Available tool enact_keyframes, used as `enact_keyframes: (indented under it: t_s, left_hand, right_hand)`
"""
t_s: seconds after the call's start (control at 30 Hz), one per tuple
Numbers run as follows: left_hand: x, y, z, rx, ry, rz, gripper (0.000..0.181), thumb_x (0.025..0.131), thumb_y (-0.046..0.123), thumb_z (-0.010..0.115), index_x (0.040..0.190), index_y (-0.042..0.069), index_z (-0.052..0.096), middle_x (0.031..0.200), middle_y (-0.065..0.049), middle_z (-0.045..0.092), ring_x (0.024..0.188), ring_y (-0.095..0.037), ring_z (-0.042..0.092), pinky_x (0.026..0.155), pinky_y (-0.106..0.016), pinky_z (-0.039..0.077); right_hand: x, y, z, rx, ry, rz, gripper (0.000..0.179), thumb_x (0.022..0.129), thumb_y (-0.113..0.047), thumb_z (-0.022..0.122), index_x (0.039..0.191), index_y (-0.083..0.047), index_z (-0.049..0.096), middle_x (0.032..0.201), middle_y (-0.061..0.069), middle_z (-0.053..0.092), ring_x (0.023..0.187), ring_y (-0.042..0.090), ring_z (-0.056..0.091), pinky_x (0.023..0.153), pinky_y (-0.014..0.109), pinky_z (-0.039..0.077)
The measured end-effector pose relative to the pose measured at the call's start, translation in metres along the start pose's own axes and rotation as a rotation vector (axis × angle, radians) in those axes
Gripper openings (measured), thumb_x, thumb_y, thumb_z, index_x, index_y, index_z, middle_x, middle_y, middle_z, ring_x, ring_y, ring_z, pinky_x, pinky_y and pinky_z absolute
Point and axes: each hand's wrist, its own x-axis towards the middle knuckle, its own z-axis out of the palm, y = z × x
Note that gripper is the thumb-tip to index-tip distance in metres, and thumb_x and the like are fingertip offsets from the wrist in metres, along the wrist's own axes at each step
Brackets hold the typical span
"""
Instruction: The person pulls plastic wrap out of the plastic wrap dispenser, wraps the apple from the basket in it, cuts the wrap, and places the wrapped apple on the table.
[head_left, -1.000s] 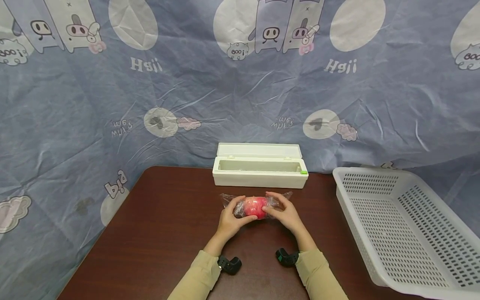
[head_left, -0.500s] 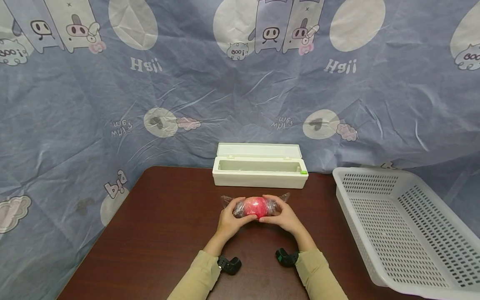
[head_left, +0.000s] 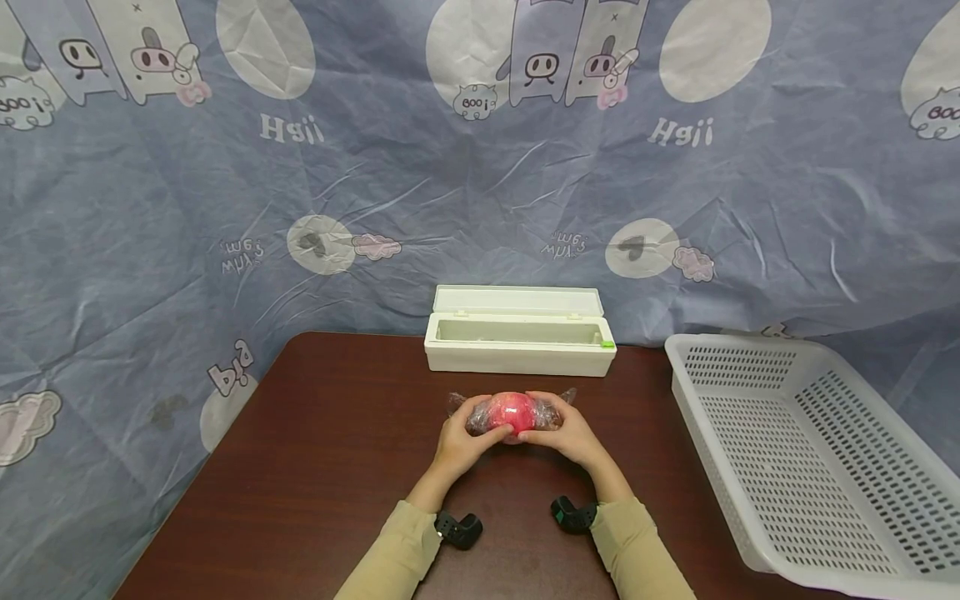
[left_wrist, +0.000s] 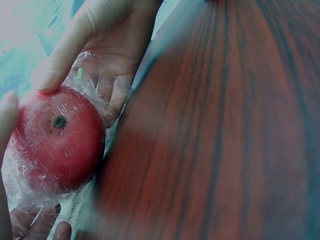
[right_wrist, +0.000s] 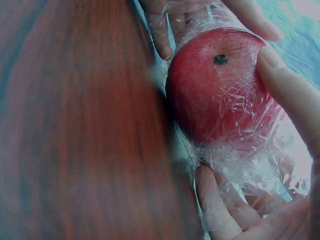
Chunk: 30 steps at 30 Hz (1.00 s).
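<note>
Your left hand and right hand meet at the middle of the dark wooden table, forearms angled inward in tan sleeves, and cup a red apple wrapped in cling film between them. The fingers of both hands curl round the wrapped fruit, thumbs across its near side, and grip it from left and right. The apple sits just in front of the open white cling-film dispenser box, which stands at the far edge of the table; a white perforated basket lies well apart to your right.

The head view shows the film only as loose ends at the apple's two sides. The left wrist view shows the apple's dark calyx spot and the crinkled film bunched under it, with your right hand's fingers pressing on top. The right wrist view shows the apple with your thumb on its side and film gathered beneath.
</note>
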Motion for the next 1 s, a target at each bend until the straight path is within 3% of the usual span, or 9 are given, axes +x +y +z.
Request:
enact_keyframes:
  t_s: [0.17,0.33,0.83,1.0]
  left_hand:
    - [0.0,0.0,0.0,-0.033,-0.005,0.009,0.047,0.082,0.041,0.071,0.121,0.019,0.059,0.118,-0.002,0.062,0.107,-0.019,0.058,0.09,-0.042,0.047]
    - [0.001,0.001,0.0,-0.039,-0.003,0.017,0.047,0.082,0.04,0.072,0.121,0.017,0.059,0.119,-0.003,0.062,0.107,-0.02,0.058,0.09,-0.043,0.047]
    - [0.005,0.019,-0.005,-0.091,0.007,0.03,0.044,0.081,0.034,0.074,0.119,0.017,0.06,0.116,-0.002,0.063,0.102,-0.02,0.059,0.087,-0.042,0.049]
    - [0.005,0.025,-0.008,-0.066,-0.005,0.017,0.045,0.081,0.036,0.073,0.119,0.018,0.059,0.115,-0.002,0.064,0.1,-0.017,0.06,0.087,-0.038,0.049]
  right_hand:
    - [0.007,0.022,0.002,-0.006,0.017,-0.022,0.065,0.074,-0.018,0.081,0.132,-0.008,0.051,0.128,0.015,0.053,0.113,0.032,0.051,0.093,0.049,0.044]
    - [0.011,0.037,0.003,-0.002,0.033,-0.026,0.066,0.072,-0.023,0.083,0.13,-0.015,0.053,0.128,0.01,0.054,0.114,0.027,0.051,0.094,0.047,0.043]
    - [0.01,0.022,-0.004,0.016,0.039,-0.015,0.068,0.071,-0.027,0.083,0.131,-0.019,0.053,0.132,0.009,0.05,0.118,0.031,0.047,0.095,0.051,0.042]
    - [0.007,0.014,-0.006,0.031,0.027,-0.025,0.067,0.073,-0.023,0.082,0.132,-0.016,0.052,0.132,0.01,0.05,0.117,0.032,0.047,0.094,0.049,0.043]
